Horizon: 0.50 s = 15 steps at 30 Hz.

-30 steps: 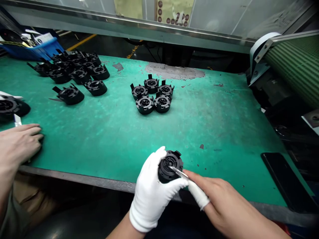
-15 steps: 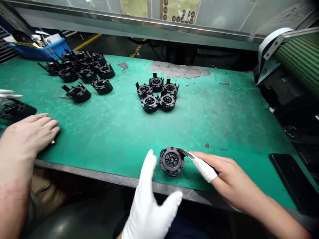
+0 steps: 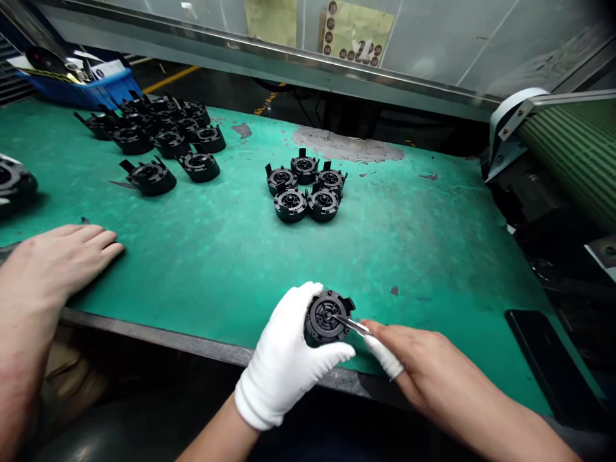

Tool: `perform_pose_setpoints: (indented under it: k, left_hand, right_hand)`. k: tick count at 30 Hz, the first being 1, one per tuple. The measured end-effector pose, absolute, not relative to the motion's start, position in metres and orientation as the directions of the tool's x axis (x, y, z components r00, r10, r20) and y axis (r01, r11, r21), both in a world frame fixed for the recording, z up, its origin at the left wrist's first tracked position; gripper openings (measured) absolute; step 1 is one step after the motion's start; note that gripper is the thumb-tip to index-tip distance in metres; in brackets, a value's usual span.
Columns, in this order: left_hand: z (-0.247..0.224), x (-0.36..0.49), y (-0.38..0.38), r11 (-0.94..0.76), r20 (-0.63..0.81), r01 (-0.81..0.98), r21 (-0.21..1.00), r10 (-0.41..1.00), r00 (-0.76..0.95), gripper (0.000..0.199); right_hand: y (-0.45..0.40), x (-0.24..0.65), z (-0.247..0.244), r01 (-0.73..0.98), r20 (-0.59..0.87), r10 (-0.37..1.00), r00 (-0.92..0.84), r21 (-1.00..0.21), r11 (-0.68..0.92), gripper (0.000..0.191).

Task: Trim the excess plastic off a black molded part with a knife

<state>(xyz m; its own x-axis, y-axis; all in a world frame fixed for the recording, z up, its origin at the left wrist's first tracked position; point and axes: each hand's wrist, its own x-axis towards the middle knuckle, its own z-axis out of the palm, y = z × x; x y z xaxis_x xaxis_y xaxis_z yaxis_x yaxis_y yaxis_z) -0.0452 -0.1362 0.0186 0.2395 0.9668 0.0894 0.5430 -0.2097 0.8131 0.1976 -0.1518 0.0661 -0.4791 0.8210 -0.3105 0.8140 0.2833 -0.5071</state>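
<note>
My left hand (image 3: 289, 353), in a white glove, curls round the left side of a round black plastic part (image 3: 328, 317) near the bench's front edge. The part's ribbed, ringed face points up, with a short tab at its upper right. My right hand (image 3: 409, 356), bare except for a white wrap on the thumb, grips a slim pointed metal tool (image 3: 355, 326). Its tip reaches the middle of the part's face; whether it touches cannot be made out. The rest of the tool is hidden in my fingers.
Several like black parts (image 3: 305, 192) stand grouped mid-bench, with more (image 3: 154, 125) at the back left beside a blue basket (image 3: 91, 90). Another person's hand (image 3: 62, 263) rests at left. A black phone-like slab (image 3: 548, 359) lies right, below a green conveyor belt (image 3: 572, 141).
My gloved left hand has closed in on the black part from the left. The tool's tip has moved from its upper right edge to its middle. The view has shifted slightly.
</note>
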Motion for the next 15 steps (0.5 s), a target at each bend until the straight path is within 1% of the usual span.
perform_pose_setpoints:
  k: [3,6,10,12,15]
  left_hand:
    - [0.020,-0.043,-0.137,-0.213,0.114,0.512,0.832,0.969,0.217,0.083]
    - [0.023,-0.041,-0.137,-0.205,0.116,0.496,0.844,0.972,0.206,0.078]
    - [0.026,-0.038,-0.138,-0.189,0.107,0.489,0.852,0.976,0.192,0.077]
    - [0.025,-0.038,-0.138,-0.173,0.091,0.478,0.861,0.978,0.189,0.076]
    - [0.024,-0.038,-0.139,-0.143,0.061,0.469,0.872,0.981,0.186,0.077]
  right_hand:
    - [-0.160,0.194,0.062,0.820,-0.300,0.833,-0.465,-0.501,0.277,0.055]
    - [-0.167,0.191,0.059,0.853,-0.286,0.862,-0.419,-0.449,0.265,0.060]
    - [-0.177,0.190,0.055,0.885,-0.223,0.904,-0.364,-0.386,0.261,0.062]
    - [-0.181,0.188,0.052,0.873,-0.199,0.905,-0.377,-0.404,0.274,0.062]
    - [-0.187,0.181,0.046,0.824,-0.191,0.883,-0.429,-0.484,0.296,0.060]
